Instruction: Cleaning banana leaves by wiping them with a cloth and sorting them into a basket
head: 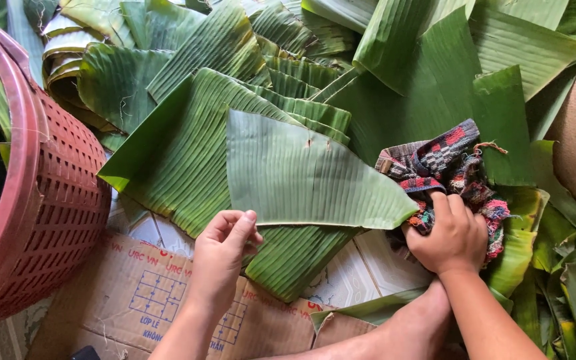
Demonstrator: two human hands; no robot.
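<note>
Banana leaf held at its near edge; patterned cloth gripped beside it.

The leaf (305,175) is pinched by the left hand (225,250), fingers closed on its lower edge; the cloth (449,170) is clamped by the right hand (449,237); a red basket (48,200) is seen left; cardboard (135,293) lies below.

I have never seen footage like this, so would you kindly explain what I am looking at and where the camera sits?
There is no machine here: a person works with two bare hands, and the single camera is worn on their head, looking down. The left hand pinches the lower edge of a large cut banana leaf, which lies on top of a pile of other leaves. The right hand grips a multicoloured woven cloth at that leaf's right end. A red plastic basket with leaves inside stands at the left, and flattened cardboard covers part of the tiled floor below.
</note>
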